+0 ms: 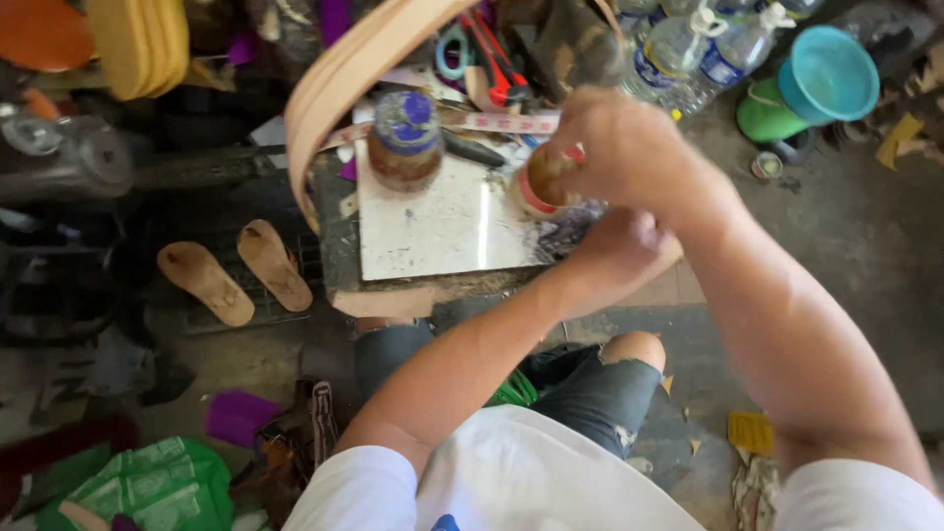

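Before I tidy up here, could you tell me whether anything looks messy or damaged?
Yes: the jar on the white slab is smeared with brown residue, the slab's right edge is stained dark, and scraps litter the floor.

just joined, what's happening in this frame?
A person sits over a small white slab used as a work surface. Their right hand is on top of a small red-and-white can at the slab's right edge; what the fingers grip is blurred. The left hand is closed just below the can, by the slab's corner. A blue-lidded jar stands on the slab's far side, a tan curved strap arches above it, and two sandal soles lie on the floor to the left.
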